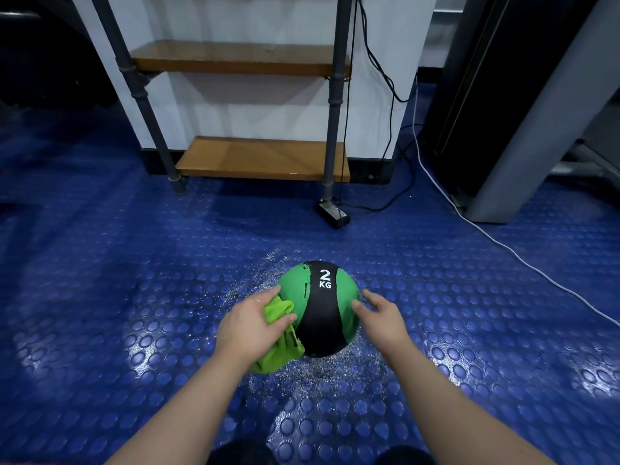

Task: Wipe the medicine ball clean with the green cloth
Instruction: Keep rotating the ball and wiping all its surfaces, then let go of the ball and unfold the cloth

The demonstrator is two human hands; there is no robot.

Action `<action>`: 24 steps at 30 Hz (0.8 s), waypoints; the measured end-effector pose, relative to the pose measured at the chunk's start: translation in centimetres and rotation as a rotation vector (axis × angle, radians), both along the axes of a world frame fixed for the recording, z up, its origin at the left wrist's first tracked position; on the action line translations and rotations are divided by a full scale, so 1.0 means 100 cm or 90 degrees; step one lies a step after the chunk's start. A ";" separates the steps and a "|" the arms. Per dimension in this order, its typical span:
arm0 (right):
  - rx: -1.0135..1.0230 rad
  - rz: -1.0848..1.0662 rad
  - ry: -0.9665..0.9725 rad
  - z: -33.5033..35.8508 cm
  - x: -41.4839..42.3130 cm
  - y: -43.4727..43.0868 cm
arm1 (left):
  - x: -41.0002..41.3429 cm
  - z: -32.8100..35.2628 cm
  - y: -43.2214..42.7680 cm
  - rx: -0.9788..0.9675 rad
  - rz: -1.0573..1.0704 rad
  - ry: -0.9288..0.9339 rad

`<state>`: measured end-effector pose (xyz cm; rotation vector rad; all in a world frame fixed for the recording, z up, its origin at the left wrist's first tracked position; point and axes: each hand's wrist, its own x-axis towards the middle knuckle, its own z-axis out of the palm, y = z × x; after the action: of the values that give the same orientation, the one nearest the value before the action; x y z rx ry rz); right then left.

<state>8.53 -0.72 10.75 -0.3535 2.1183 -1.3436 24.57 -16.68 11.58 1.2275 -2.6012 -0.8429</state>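
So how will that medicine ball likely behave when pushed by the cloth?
Round and loose on the floor, the medicine ball would probably roll; the right hand at its side seems placed to steady it. Its 2 KG mark suggests heavy for its size.

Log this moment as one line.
phase: wiping | left hand: holds green cloth against medicine ball, left side | right hand: open, at ball's right side | ball: on blue studded floor
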 end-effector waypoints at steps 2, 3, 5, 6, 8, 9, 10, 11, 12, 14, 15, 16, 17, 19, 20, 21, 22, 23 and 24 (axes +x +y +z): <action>-0.001 0.008 -0.002 0.000 0.002 0.000 | 0.000 0.000 0.001 0.010 -0.030 -0.036; 0.000 0.010 -0.008 0.000 0.004 0.000 | 0.001 0.000 0.001 0.011 -0.041 -0.054; 0.001 0.006 -0.014 0.002 0.006 0.001 | 0.003 -0.001 0.002 0.021 -0.050 -0.072; 0.001 0.003 -0.015 0.002 0.007 0.002 | 0.004 -0.001 0.002 0.029 -0.049 -0.071; 0.000 0.000 -0.016 0.002 0.007 0.002 | 0.006 -0.002 0.002 0.044 -0.034 -0.064; 0.001 0.001 -0.013 0.003 0.007 0.002 | 0.008 -0.003 0.002 0.050 -0.023 -0.059; 0.002 0.002 -0.009 0.003 0.007 0.002 | 0.009 -0.004 0.001 0.060 -0.009 -0.051; 0.004 0.002 -0.006 0.003 0.006 0.002 | 0.010 -0.005 0.001 0.074 0.009 -0.039; 0.009 0.003 -0.001 0.003 0.006 0.002 | 0.011 -0.007 -0.001 0.091 0.029 -0.024; 0.019 0.007 0.012 0.003 0.006 0.001 | 0.013 -0.010 -0.003 0.134 0.067 0.018; 0.021 0.007 0.015 0.004 0.006 0.001 | 0.015 -0.010 -0.005 0.161 0.085 0.046; 0.020 0.004 0.015 0.004 0.006 0.001 | 0.017 -0.011 -0.007 0.194 0.104 0.077; 0.019 0.001 0.013 0.005 0.006 0.001 | 0.019 -0.012 -0.009 0.230 0.127 0.112; 0.010 -0.005 0.002 0.007 0.006 0.001 | 0.023 -0.014 -0.013 0.305 0.184 0.185; 0.005 -0.006 -0.004 0.008 0.006 0.001 | 0.025 -0.015 -0.015 0.349 0.218 0.228; 0.000 -0.006 -0.007 0.010 0.007 0.002 | 0.027 -0.015 -0.016 0.398 0.253 0.277; -0.004 -0.004 -0.009 0.011 0.007 0.002 | 0.029 -0.014 -0.017 0.446 0.287 0.325; -0.007 -0.002 -0.011 0.012 0.007 0.003 | 0.031 -0.012 -0.016 0.490 0.320 0.371; -0.009 0.001 -0.014 0.013 0.007 0.003 | 0.034 -0.011 -0.017 0.524 0.348 0.413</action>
<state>9.23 -0.43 12.05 -0.3440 2.0912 -1.3571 27.94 -18.34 10.47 1.3810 -1.3231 -1.8487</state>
